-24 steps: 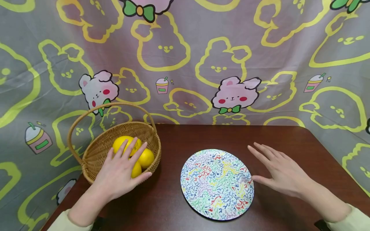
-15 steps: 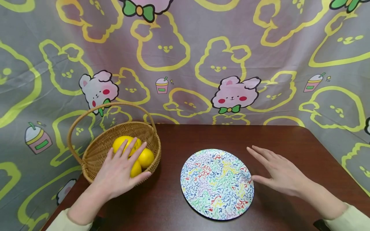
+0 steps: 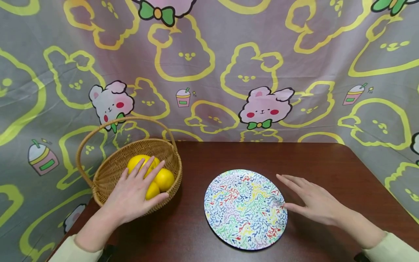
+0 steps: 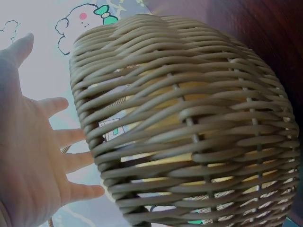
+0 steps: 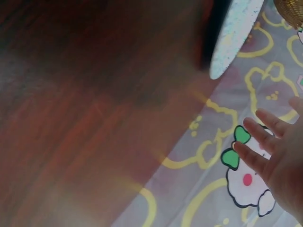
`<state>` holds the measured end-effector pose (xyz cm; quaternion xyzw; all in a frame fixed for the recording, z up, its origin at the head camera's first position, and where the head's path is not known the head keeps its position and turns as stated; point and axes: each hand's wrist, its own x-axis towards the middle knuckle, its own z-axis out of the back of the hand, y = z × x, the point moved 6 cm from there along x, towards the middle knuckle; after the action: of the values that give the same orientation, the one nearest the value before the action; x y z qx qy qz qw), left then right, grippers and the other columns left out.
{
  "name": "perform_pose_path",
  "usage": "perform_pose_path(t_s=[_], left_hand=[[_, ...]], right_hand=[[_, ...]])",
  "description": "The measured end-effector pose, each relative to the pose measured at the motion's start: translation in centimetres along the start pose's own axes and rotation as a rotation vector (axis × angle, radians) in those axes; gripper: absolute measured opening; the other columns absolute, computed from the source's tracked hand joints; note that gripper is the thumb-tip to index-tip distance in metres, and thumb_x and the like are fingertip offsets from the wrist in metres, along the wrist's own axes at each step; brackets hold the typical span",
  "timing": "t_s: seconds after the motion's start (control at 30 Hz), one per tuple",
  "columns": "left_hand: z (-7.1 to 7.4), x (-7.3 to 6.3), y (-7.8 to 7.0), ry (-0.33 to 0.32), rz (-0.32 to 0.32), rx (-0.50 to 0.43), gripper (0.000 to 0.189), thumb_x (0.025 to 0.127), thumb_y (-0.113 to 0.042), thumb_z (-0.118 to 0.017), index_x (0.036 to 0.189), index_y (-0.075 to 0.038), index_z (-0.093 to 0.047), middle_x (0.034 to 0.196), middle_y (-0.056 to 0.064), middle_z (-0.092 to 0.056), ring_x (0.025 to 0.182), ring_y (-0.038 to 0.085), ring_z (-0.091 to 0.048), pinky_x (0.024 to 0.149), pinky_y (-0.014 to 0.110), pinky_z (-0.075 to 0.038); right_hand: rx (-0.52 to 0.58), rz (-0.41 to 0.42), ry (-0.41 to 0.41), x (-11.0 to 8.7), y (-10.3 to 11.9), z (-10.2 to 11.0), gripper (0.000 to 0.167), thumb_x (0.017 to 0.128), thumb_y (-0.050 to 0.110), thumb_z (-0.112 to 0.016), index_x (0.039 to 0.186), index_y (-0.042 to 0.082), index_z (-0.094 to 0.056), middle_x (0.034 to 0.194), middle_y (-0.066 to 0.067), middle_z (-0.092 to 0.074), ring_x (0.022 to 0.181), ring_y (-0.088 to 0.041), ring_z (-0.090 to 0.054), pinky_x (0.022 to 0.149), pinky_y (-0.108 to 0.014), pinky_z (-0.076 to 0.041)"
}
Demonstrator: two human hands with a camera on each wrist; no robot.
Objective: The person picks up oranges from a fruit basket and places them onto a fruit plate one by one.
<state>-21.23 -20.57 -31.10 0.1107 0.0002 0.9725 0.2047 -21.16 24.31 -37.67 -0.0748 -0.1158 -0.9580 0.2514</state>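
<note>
My left hand (image 3: 131,194) hovers over the near side of a wicker basket (image 3: 112,167), fingers spread and straight. Inside the basket lie several yellow fruits (image 3: 164,179), partly hidden behind that hand; they look like lemons. In the left wrist view the woven basket wall (image 4: 199,118) fills the middle, with the left hand (image 4: 38,156) spread beside it and holding nothing. My right hand (image 3: 315,200) is at the right edge of a round board (image 3: 245,211) with a colourful squiggle pattern, its thumb tip overlapping the rim. The right wrist view shows that hand's fingers (image 5: 255,158) extended.
A dark reddish-brown wooden table (image 3: 203,156) carries the basket at the left and the board in the middle. Behind it and at both sides hangs a grey curtain (image 3: 209,54) printed with cartoon bunnies. The basket's tall handle (image 3: 131,118) arches up over its opening.
My right hand has shifted slightly left and lowered its fingers toward the board's right edge. The left hand has drifted very slightly left. Basket, fruits and board stay in place.
</note>
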Motion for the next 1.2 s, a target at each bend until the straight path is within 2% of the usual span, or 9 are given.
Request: perform_pose_path(t_s=[0.17, 0.4, 0.7, 0.93, 1.2], left_hand=[[0.2, 0.1, 0.2, -0.002, -0.017, -0.016, 0.083, 0.09, -0.069, -0.046, 0.156, -0.026, -0.02, 0.157, 0.015, -0.023, 0.139, 0.043, -0.024, 0.101, 0.071, -0.021], [0.4, 0.2, 0.4, 0.004, -0.025, -0.027, 0.082, 0.09, -0.069, -0.045, 0.156, -0.026, -0.021, 0.157, 0.015, -0.024, 0.139, 0.041, -0.026, 0.102, 0.071, -0.021], [0.5, 0.2, 0.9, 0.0, -0.058, -0.087, 0.079, 0.091, -0.063, -0.051, 0.155, -0.025, -0.025, 0.157, 0.013, -0.025, 0.138, 0.038, -0.03, 0.1, 0.068, -0.028], [0.8, 0.1, 1.4, -0.035, -0.104, -0.137, 0.076, 0.091, -0.055, -0.057, 0.154, -0.024, -0.028, 0.154, 0.013, -0.03, 0.132, 0.04, -0.039, 0.099, 0.061, -0.036], [0.8, 0.1, 2.2, -0.026, -0.101, -0.169, 0.073, 0.092, -0.052, -0.059, 0.153, -0.023, -0.03, 0.154, 0.01, -0.032, 0.131, 0.039, -0.04, 0.095, 0.059, -0.041]], right_hand=[[0.019, 0.023, -0.002, -0.3, -0.5, -0.7, 0.075, 0.086, 0.057, -0.064, 0.15, 0.028, -0.037, 0.137, -0.007, -0.049, 0.118, -0.029, -0.052, 0.079, -0.052, -0.05], [0.068, -0.001, 0.046, -0.5, -1.1, -1.7, 0.072, 0.088, 0.058, -0.061, 0.15, 0.034, -0.034, 0.132, -0.003, -0.051, 0.114, -0.025, -0.054, 0.072, -0.044, -0.051], [0.141, -0.068, 0.111, -0.9, -2.0, -3.0, 0.07, 0.089, 0.058, -0.059, 0.149, 0.027, -0.039, 0.126, 0.002, -0.053, 0.108, -0.018, -0.053, 0.073, -0.041, -0.051], [0.18, -0.05, 0.147, -1.0, -2.0, -3.4, 0.066, 0.091, 0.057, -0.057, 0.148, 0.027, -0.041, 0.125, 0.005, -0.052, 0.106, -0.016, -0.053, 0.073, -0.038, -0.05], [0.215, -0.054, 0.162, -0.9, -2.4, -4.0, 0.064, 0.092, 0.056, -0.056, 0.147, 0.025, -0.043, 0.124, 0.005, -0.053, 0.109, -0.018, -0.052, 0.076, -0.043, -0.05]])
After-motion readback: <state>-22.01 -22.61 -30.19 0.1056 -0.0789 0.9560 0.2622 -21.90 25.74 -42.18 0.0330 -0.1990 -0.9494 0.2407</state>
